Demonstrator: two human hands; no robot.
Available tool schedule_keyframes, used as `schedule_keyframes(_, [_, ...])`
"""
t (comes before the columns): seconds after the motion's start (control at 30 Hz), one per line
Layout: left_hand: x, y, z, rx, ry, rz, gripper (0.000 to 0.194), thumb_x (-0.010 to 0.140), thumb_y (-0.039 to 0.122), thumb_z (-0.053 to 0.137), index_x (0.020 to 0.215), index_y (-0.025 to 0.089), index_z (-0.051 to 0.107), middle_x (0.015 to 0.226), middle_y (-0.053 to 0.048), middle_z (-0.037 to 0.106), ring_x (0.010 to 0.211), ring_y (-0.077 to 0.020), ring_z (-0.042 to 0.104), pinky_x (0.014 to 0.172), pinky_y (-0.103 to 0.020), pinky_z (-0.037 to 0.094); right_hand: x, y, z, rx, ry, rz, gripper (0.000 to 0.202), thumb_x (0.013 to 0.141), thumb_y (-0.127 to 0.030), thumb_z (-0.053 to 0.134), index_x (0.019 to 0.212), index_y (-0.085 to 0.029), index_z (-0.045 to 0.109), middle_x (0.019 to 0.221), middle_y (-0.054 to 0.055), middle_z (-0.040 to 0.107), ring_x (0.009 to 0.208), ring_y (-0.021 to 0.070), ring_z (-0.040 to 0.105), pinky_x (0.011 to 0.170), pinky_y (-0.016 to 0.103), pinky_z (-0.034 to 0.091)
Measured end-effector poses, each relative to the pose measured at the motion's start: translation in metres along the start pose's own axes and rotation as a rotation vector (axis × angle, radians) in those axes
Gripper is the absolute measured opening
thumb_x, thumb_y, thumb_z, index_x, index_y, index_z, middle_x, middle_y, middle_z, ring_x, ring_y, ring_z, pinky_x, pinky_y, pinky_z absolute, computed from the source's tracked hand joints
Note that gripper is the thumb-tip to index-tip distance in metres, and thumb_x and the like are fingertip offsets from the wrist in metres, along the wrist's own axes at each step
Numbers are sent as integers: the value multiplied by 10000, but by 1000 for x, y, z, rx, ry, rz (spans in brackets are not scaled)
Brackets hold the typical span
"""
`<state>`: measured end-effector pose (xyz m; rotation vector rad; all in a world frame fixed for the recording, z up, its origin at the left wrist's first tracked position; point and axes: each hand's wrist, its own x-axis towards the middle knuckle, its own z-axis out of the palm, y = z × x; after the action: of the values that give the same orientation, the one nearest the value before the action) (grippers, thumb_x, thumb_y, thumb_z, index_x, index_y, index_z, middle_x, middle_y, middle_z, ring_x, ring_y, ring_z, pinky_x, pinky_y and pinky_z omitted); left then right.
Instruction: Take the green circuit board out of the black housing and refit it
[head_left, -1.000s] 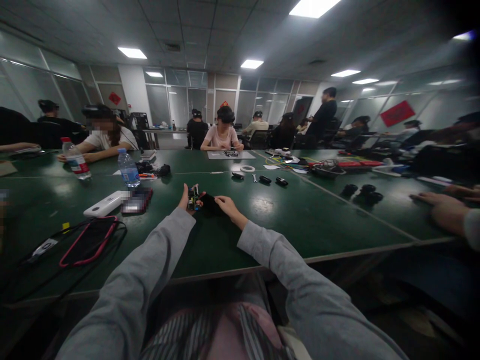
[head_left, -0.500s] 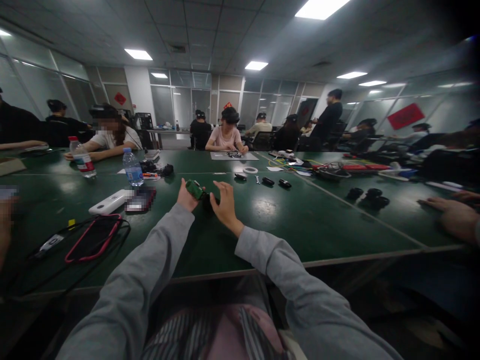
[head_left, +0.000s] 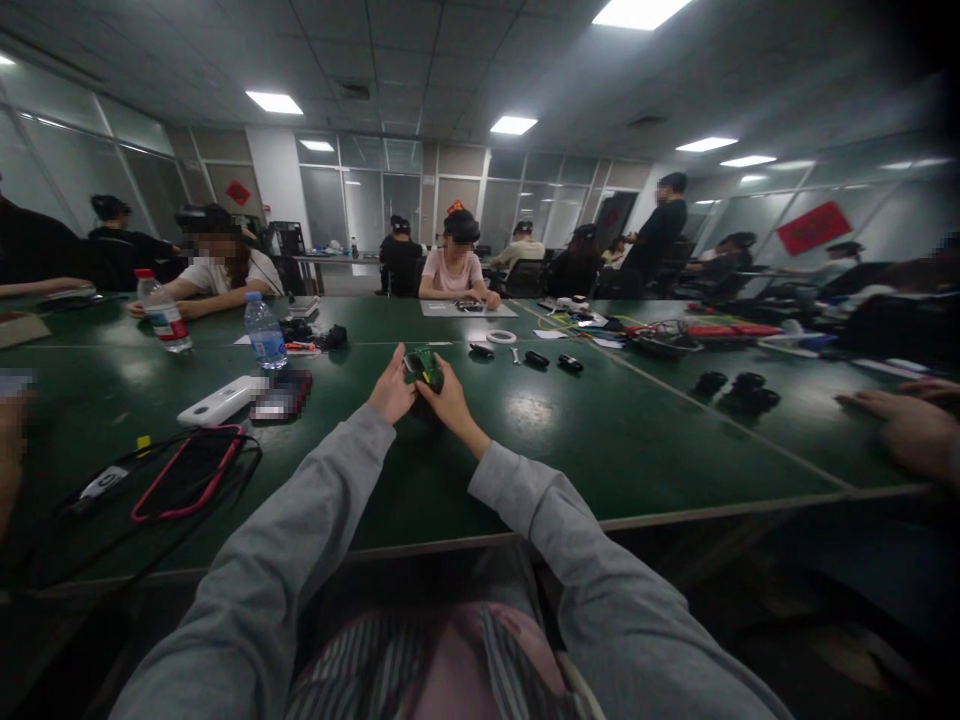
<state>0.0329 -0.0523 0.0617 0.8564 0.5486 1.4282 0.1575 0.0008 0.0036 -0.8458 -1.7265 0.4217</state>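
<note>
A small green item with a yellow patch and dark parts [head_left: 426,368] is raised above the table between my two hands; it resembles a circuit board, but its exact kind is too small to tell. At its left side, my left hand [head_left: 391,386] is closed on the edge. My right hand [head_left: 448,396] grips it from the right, thumb below and fingers partly hidden behind. To the right on the green tabletop lie a black oblong piece [head_left: 481,351], a small wrench [head_left: 515,356] and two more black pieces [head_left: 537,360].
On my left are a pink-edged phone [head_left: 191,472] with cords, a white device [head_left: 217,401] and two bottles, one of them blue-capped [head_left: 265,332]. A white ring [head_left: 501,338] and black parts [head_left: 750,392] lie rightward. A neighbour's hand [head_left: 915,425] rests at far right.
My right hand has moved in from being open beside the item to gripping it. The item has turned, showing its yellow patch, and shifted right with my left hand.
</note>
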Motion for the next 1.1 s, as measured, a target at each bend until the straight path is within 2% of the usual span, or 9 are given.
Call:
schedule_keyframes(0.1, [2, -3, -4, 61, -102, -19, 487, 861, 457, 461, 1340, 395, 399, 1337, 17, 483, 964, -166, 622, 824, -310, 503, 6, 6, -2, 90, -5, 80, 677, 746, -354, 636, 1343, -180, 366, 1237, 100, 529, 1103, 228, 528, 986, 399, 403])
schedule_keyframes(0.17, [5, -5, -10, 145, -96, 6, 545, 839, 482, 495, 1361, 440, 342, 1406, 17, 403, 932, -160, 630, 780, -297, 511, 8, 6, -4, 120, 43, 109, 655, 741, -379, 639, 1311, -173, 392, 1210, 99, 549, 1077, 226, 541, 968, 397, 413])
schedule_keyframes(0.27, [15, -12, -27, 279, 34, 112, 606, 810, 474, 554, 1367, 445, 314, 1425, -2, 368, 918, -154, 632, 741, -278, 510, 8, 2, -9, 118, 195, 103, 616, 752, -393, 622, 1280, -165, 402, 1202, 103, 547, 1078, 220, 533, 974, 392, 400])
schedule_keyframes(0.37, [30, -22, -53, 418, 208, 195, 605, 807, 424, 580, 1361, 362, 343, 1309, -47, 487, 886, -131, 630, 699, -230, 498, 4, -3, -13, 98, 270, 99, 592, 775, -400, 594, 1274, -161, 387, 1175, 106, 554, 1053, 212, 540, 959, 386, 407])
schedule_keyframes(0.47, [44, -30, -82, 538, 335, 144, 578, 829, 390, 555, 1359, 301, 343, 1215, -77, 541, 804, -110, 631, 638, -208, 487, -2, -5, -12, 53, 241, 89, 574, 780, -411, 592, 1254, -152, 397, 1141, 110, 568, 1015, 214, 557, 930, 384, 422])
schedule_keyframes(0.63, [56, -36, -117, 696, 389, 114, 581, 841, 319, 544, 1366, 225, 314, 1187, -108, 538, 668, -74, 609, 552, -192, 466, -11, -2, -6, -66, 161, -11, 570, 787, -405, 591, 1266, -163, 398, 1203, 116, 542, 1074, 225, 537, 950, 390, 412])
schedule_keyframes(0.9, [59, -39, -124, 714, 349, 114, 551, 859, 294, 513, 1362, 206, 306, 1150, -108, 553, 615, -64, 602, 516, -181, 446, -21, 7, -9, -243, 13, -115, 577, 812, -368, 566, 1325, -190, 372, 1262, 108, 506, 1147, 242, 497, 994, 427, 398])
schedule_keyframes(1.0, [59, -39, -124, 729, 347, 107, 542, 859, 309, 510, 1357, 222, 316, 1144, -107, 558, 612, -66, 607, 512, -179, 442, -23, 16, -24, -325, -120, -208, 568, 826, -363, 549, 1343, -211, 370, 1287, 91, 497, 1182, 239, 478, 1011, 421, 392])
schedule_keyframes(1.1, [60, -39, -126, 741, 344, 96, 545, 853, 335, 520, 1354, 249, 324, 1136, -97, 563, 622, -69, 617, 525, -178, 448, -20, 35, -54, -399, -150, -238, 570, 842, -380, 525, 1363, -218, 356, 1311, 85, 482, 1208, 237, 459, 1024, 423, 383])
